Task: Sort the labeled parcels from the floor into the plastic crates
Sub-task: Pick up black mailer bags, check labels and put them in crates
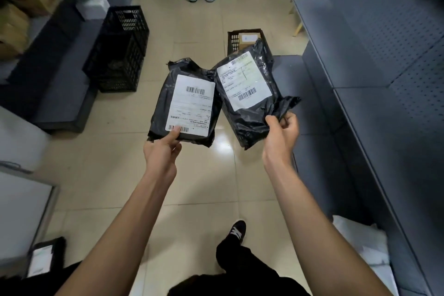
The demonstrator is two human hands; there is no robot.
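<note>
Parcels in black plastic, each with a white label, fill both our hands above the tiled floor (pixel 204 38). Our left hand (pixel 161 149) pinches the left parcel (pixel 187 103); our right hand (pixel 282 133) grips the right parcel (pixel 247 94). One black crate (pixel 120 48) stands left; another crate (pixel 234 41) holds a box.

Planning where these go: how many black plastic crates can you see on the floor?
2. A tall black crate stands on the left by the grey shelving. A lower crate, holding a cardboard box, sits farther back, partly hidden behind the right hand's parcel. Others may lie outside the view.
</note>
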